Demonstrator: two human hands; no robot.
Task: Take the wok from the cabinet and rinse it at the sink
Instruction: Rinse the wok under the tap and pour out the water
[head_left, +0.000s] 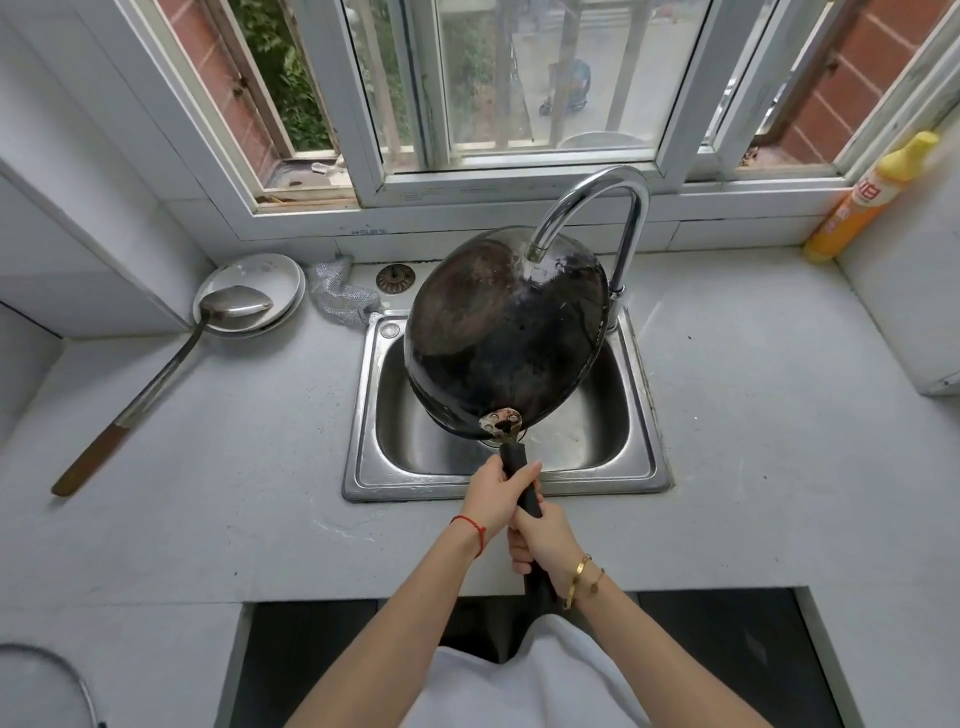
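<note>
A black wok (498, 338) is held upside down and tilted over the steel sink (363, 415), its dark, worn underside facing me. The chrome tap (587, 208) arches over its far edge and water runs onto the wok's back. Both hands grip the long black handle (522, 486). My left hand (493, 493) is closed around it nearer the wok. My right hand (540, 540) grips it further back, close to my body. The wok's inside is hidden.
A metal ladle (156, 374) with a wooden grip rests on stacked white plates (270, 275) at the left. A steel scourer (337, 291) and a drain strainer (397, 278) lie behind the sink. A yellow detergent bottle (862, 197) stands at the right by the window.
</note>
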